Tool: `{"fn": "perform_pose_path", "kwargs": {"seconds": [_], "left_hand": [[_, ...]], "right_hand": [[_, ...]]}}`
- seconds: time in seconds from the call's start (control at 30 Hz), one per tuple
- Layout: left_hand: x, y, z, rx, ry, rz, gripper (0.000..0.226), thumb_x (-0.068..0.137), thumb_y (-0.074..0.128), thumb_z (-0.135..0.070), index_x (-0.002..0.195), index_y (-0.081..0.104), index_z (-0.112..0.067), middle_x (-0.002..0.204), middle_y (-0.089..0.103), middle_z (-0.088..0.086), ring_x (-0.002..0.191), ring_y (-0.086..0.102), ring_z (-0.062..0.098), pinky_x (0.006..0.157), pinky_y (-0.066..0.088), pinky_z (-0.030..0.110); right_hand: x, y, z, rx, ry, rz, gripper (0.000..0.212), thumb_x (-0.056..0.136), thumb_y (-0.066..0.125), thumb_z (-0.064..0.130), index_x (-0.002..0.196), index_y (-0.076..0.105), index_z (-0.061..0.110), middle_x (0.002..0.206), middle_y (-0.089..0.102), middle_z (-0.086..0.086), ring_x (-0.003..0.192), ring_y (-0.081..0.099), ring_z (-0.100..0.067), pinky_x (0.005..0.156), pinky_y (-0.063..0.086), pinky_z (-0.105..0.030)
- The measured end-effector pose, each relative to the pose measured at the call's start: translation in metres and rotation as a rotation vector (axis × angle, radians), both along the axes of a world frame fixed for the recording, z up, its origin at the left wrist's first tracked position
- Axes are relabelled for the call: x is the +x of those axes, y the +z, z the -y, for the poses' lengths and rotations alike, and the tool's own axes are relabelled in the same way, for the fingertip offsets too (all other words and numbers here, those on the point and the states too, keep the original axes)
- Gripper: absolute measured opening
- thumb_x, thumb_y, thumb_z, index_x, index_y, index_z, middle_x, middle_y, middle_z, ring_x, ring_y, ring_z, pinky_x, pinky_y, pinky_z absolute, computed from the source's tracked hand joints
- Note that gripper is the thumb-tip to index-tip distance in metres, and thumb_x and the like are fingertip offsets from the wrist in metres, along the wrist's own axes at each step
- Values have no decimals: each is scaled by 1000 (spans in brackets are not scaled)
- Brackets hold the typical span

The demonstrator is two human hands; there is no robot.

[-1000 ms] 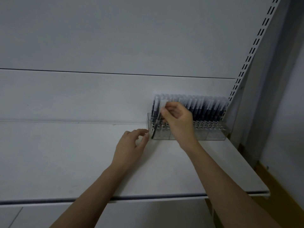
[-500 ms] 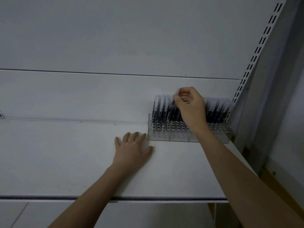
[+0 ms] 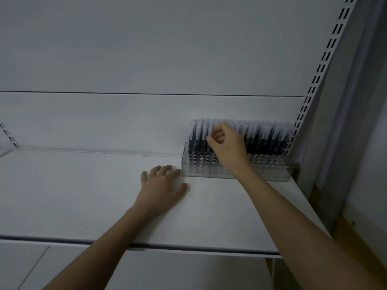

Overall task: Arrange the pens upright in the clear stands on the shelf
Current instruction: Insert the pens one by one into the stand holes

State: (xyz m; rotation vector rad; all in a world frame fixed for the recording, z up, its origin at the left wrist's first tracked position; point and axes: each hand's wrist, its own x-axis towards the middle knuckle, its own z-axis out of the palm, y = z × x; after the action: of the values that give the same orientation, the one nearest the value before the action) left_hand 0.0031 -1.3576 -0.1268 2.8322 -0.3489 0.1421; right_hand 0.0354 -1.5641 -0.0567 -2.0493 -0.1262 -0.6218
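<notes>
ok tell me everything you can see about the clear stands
The clear stands look like transparent plastic blocks set end to end in a row at the back right of the shelf. Their tops have a grid of round holes; the back rows hold upright pens, the front rows look empty. The right hand reaches over them.

One head-worn view looks forward and slightly down, close over the shelf (image 3: 83,195).
</notes>
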Motion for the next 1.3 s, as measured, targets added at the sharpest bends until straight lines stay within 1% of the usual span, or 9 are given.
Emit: {"fn": "perform_pose_path", "kwargs": {"seconds": [0.1,0.2,0.33,0.47,0.6,0.73,0.83,1.0,1.3], "left_hand": [[1,-1,2,-6,21,5,88,69,16,-79,140,47,-38,153,39,-7,145,25,20,118,15,54],[0,-1,2,-6,39,1,85,71,20,-79,139,49,-38,151,42,-9,143,28,17,117,17,53],[-4,2,3,-24,64,6,80,76,22,-72,139,52,-33,146,49,-9,138,38,17,116,25,51],[-8,15,-4,25,86,14,51,98,38,-56,140,51,-31,146,50,-7,136,42,18,114,29,44],[-14,52,-31,95,75,128,48,100,37,-54,140,52,-31,143,54,-6,132,46,17,108,37,37],[-29,88,-85,39,175,125,53,99,34,-59,142,49,-32,145,52,-6,131,47,18,106,39,37],[-51,102,-141,-11,281,87,57,98,31,-63,143,48,-32,148,50,-5,132,47,18,106,39,39],[-97,122,-263,14,391,60,61,96,28,-67,143,48,-33,149,48,-3,133,46,20,107,40,41],[-168,156,-484,-11,553,90,62,94,31,-70,144,46,-36,150,47,-3,134,45,20,108,39,42]], "right_hand": [[1,-15,1,-62,11,-79,6,93,67,11,98,63,10,78,57,11,70,55,-2,69,48,-19],[0,-23,5,-55,22,-118,17,91,70,13,105,63,6,85,59,3,73,55,-8,73,51,-25],[-11,-18,10,-28,-5,-21,17,94,65,14,108,59,8,99,59,-2,85,58,-18,76,52,-33],[-23,4,5,-54,64,43,5,97,59,16,102,58,15,94,60,0,83,58,-17,72,50,-31],[-34,30,-26,-214,246,8,12,99,57,23,107,63,17,95,62,4,82,58,-11,72,46,-27],[-47,48,-88,-366,344,-24,29,100,53,35,123,61,20,118,63,4,103,56,-13,90,48,-33],[-58,57,-150,-462,411,-37,36,101,49,42,129,58,22,125,60,5,110,53,-12,91,44,-30],[-81,69,-270,-627,504,-54,43,100,45,51,134,54,25,134,55,6,123,49,-16,100,43,-35],[-112,93,-489,-682,653,-88,50,100,43,54,140,49,26,144,51,3,130,46,-18,106,41,-38]]}}
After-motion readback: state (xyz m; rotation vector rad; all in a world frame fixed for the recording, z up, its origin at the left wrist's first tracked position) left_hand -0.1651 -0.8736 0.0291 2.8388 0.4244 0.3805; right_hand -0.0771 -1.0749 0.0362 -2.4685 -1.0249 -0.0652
